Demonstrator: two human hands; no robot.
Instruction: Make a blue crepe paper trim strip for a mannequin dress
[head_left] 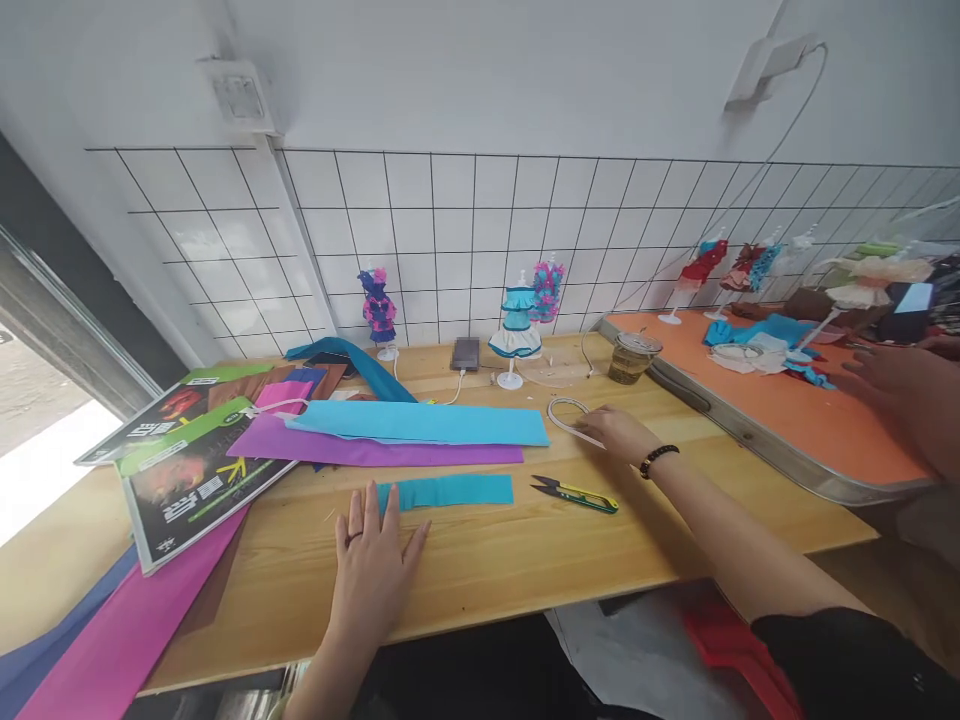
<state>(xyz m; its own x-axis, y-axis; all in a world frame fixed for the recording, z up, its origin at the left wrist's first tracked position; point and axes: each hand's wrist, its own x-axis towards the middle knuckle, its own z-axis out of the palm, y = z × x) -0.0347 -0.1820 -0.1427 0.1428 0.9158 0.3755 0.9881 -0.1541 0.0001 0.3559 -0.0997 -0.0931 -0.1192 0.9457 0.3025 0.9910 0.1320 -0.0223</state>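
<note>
My left hand [370, 560] lies flat on the wooden table, fingers spread, with its fingertips on the left end of a short teal fabric strip [457, 491]. Farther right, my right hand [619, 434] has its fingers closed on a thin white cord [556, 408], which loops out to the left of it. Thread snips [576, 494] with a yellow and green handle lie between the two hands. Behind the teal strip, a long light-blue strip [427, 422] rests on a purple strip [390, 453].
Magazines [202, 490] and fabric lengths cover the left side. Along the wall stand small dress forms [517, 325], a dark power bank [466, 353] and a lidded glass cup [632, 358]. Another person's hand [896, 385] is over the orange table [810, 430] at right.
</note>
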